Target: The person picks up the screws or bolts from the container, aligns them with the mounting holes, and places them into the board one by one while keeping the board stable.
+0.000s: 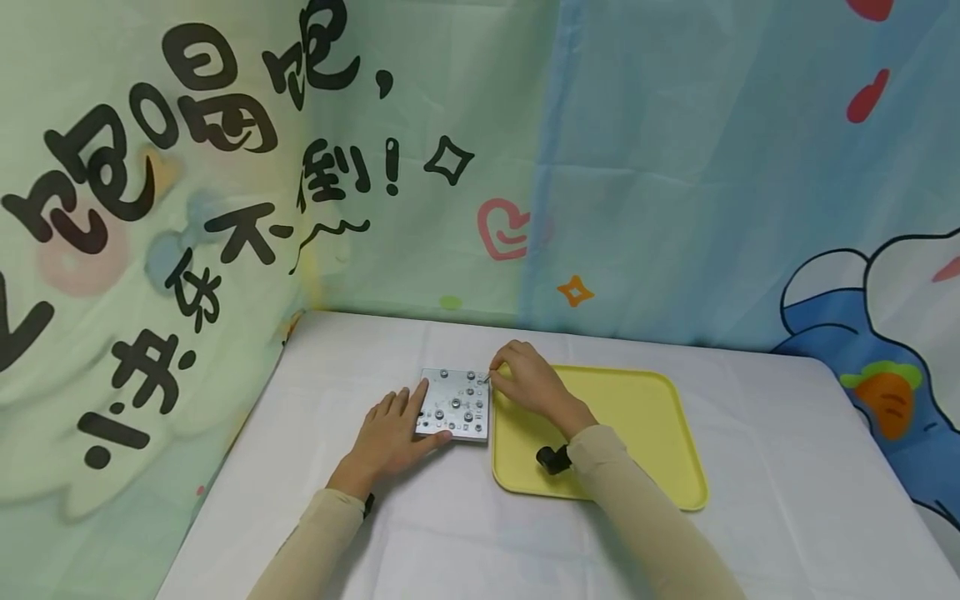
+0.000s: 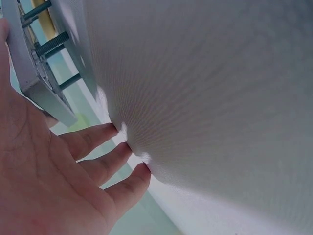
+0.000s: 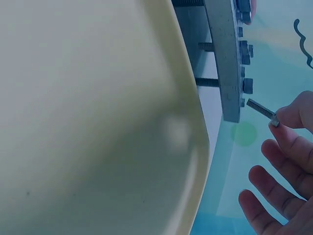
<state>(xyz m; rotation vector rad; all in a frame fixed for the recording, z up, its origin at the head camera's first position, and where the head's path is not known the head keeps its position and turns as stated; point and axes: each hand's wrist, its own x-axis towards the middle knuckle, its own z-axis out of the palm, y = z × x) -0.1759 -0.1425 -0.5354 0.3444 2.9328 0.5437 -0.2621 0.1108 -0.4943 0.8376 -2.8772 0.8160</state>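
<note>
A square metal plate point(image 1: 432, 393) rests on the white table, with several bolts standing in its top. The wrist views show threaded shanks point(image 3: 208, 82) poking out below its underside. My left hand point(image 1: 390, 435) steadies the plate at its near left corner, index finger along the left side and thumb at the front edge. Its other fingers are stretched out, tips pressing the tablecloth. Over the far right corner of the plate, my right hand point(image 1: 528, 379) pinches a small bolt point(image 3: 262, 109) by its head between thumb and forefinger. The bolt's threaded tip is tilted towards the plate's top face.
A yellow tray point(image 1: 660, 442) lies just right of the plate, under my right forearm. A white cloth point(image 1: 420, 542) covers the table. Printed curtains point(image 1: 645, 167) hang behind and to the left. A black wrist camera point(image 1: 553, 460) is strapped to my right wrist.
</note>
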